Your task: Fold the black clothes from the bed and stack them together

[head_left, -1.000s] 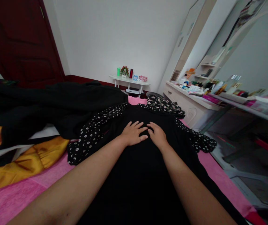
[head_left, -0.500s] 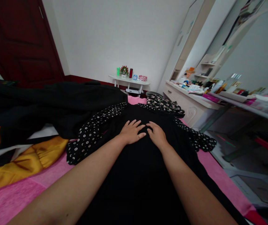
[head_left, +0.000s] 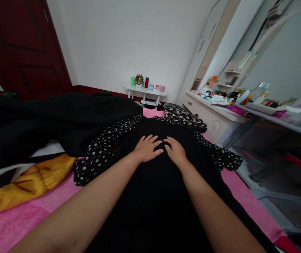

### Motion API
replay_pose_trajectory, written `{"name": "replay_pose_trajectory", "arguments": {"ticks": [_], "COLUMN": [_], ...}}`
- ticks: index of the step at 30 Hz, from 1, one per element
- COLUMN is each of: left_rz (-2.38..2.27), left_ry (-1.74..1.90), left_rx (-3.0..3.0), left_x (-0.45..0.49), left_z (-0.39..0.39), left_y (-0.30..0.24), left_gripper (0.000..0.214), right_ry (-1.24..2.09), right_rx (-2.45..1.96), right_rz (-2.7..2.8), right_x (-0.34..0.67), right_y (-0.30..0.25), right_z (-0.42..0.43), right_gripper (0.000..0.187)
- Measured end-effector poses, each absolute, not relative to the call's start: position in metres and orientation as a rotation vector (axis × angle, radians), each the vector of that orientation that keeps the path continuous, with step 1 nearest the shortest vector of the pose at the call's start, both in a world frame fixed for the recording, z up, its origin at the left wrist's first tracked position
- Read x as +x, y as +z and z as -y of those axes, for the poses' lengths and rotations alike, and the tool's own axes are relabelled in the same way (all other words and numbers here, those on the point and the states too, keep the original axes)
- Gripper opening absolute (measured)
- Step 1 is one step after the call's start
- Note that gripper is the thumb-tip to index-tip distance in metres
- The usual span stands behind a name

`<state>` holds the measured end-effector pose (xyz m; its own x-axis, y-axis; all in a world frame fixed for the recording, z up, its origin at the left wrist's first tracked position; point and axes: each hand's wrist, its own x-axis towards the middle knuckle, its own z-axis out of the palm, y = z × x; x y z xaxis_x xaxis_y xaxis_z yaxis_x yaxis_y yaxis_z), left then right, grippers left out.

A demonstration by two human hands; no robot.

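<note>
A black dress (head_left: pixel 153 196) with white-dotted sleeves lies spread flat on a pink bed cover (head_left: pixel 16 225). My left hand (head_left: pixel 146 149) rests palm down on the dress's chest, fingers stretched out and slightly spread. My right hand (head_left: pixel 175 150) lies flat beside it, fingertips almost touching the left hand's. Neither hand holds anything. The left dotted sleeve (head_left: pixel 100 151) stretches out to the left, the right dotted sleeve (head_left: pixel 221 156) to the right.
A heap of black cloth (head_left: pixel 47 119) and a yellow garment (head_left: pixel 21 182) lie on the left. A floral garment (head_left: pixel 183 117) sits beyond the dress. A cluttered white dresser (head_left: pixel 219 119) stands on the right, a small white table (head_left: pixel 145 92) by the far wall, a dark red door (head_left: pixel 21 45) at left.
Both hands have barely shifted, sliding slightly up the dress's chest. The view has drifted a little.
</note>
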<state>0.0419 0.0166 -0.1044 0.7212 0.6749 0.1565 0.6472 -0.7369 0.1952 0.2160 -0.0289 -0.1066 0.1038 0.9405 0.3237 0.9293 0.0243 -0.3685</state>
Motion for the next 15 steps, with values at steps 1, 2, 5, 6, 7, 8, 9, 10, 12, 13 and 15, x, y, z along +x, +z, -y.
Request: {"name": "replay_pose_trajectory", "arguments": {"ticks": [1,2,5,6,7,8,9,10,12,13,15], "left_rz": [-1.081,-1.082,-1.080,-1.077,-1.075,-1.073,-1.074,-1.074,-1.078,-1.079,-1.079], "left_ry": [0.330,0.330,0.340,0.345,0.349,0.350,0.350,0.349,0.345,0.343,0.344], "left_rx": [2.796,2.794,2.791,2.792,2.792,2.792,2.791,2.790,2.787,2.786,2.786], "left_x": [0.0418,0.0418,0.0416,0.0416,0.0415,0.0415,0.0415,0.0416,0.0417,0.0418,0.0417], "left_z": [-0.0166,-0.0167,-0.0167,-0.0168,-0.0168,-0.0168,-0.0169,-0.0170,-0.0174,-0.0175,-0.0178], "left_y": [-0.1045,-0.1047,-0.1053,-0.1054,-0.1054,-0.1054,-0.1054,-0.1054,-0.1054,-0.1055,-0.1055], "left_gripper": [0.062,0.062,0.062,0.062,0.063,0.063,0.063,0.063,0.063,0.063,0.063], "right_ry": [0.033,0.034,0.036,0.035,0.034,0.033,0.034,0.035,0.038,0.037,0.032], "right_rx": [-1.897,-1.895,-1.894,-1.896,-1.899,-1.902,-1.904,-1.904,-1.902,-1.902,-1.901], "right_rz": [1.819,1.818,1.817,1.818,1.820,1.821,1.821,1.823,1.825,1.825,1.828], "right_x": [0.2161,0.2162,0.2164,0.2165,0.2165,0.2166,0.2167,0.2167,0.2168,0.2168,0.2168], "right_y": [-0.1067,-0.1067,-0.1068,-0.1069,-0.1070,-0.1070,-0.1071,-0.1071,-0.1071,-0.1072,-0.1072], "right_z": [0.0289,0.0289,0.0290,0.0290,0.0290,0.0290,0.0289,0.0287,0.0285,0.0284,0.0283], "right_gripper": [0.034,0.034,0.034,0.034,0.034,0.034,0.034,0.034,0.035,0.034,0.034]}}
